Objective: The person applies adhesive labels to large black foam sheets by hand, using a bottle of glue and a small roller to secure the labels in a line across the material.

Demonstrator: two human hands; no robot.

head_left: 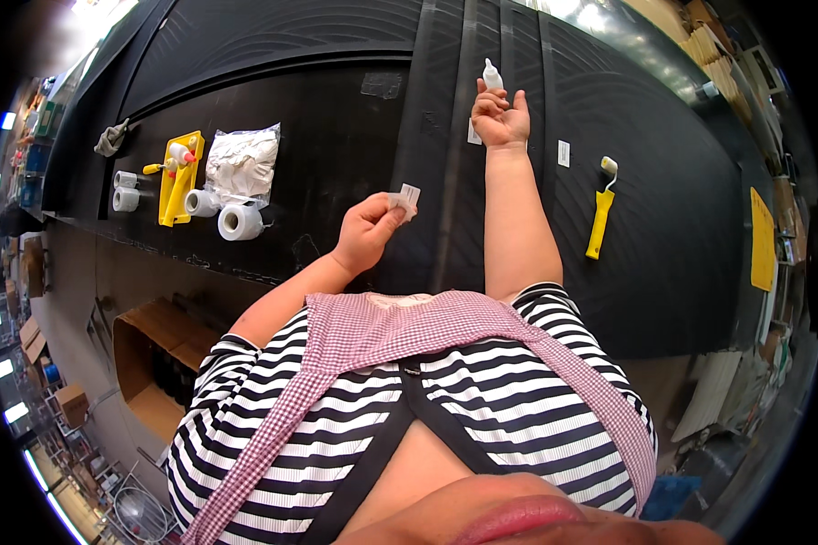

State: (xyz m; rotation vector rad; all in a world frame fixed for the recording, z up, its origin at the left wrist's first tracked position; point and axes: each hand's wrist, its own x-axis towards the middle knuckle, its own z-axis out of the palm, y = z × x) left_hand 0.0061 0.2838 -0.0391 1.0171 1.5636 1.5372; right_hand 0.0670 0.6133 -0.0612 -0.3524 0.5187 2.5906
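My left hand (373,229) is closed, pinching small white labels (410,193) between thumb and fingers just above the black surface. Farther out, my right arm is stretched across, and my right hand (502,118) is turned palm up. Its curled fingers are around a white squeeze bottle (492,76) with a pointed nozzle; the bottle's lower part is hidden by the fingers. Beside my right wrist, a white label (473,133) lies on the black sheet (436,163), partly covered. Another small white label (563,153) lies to the right of my forearm.
A small roller with a yellow handle (600,222) lies at right. At left are a yellow tray (169,204) holding a red-tipped bottle, several white rolls (240,222), a plastic bag of white cloth-like items (244,165) and a grey rag (112,139). A cardboard box (145,350) stands below the left edge.
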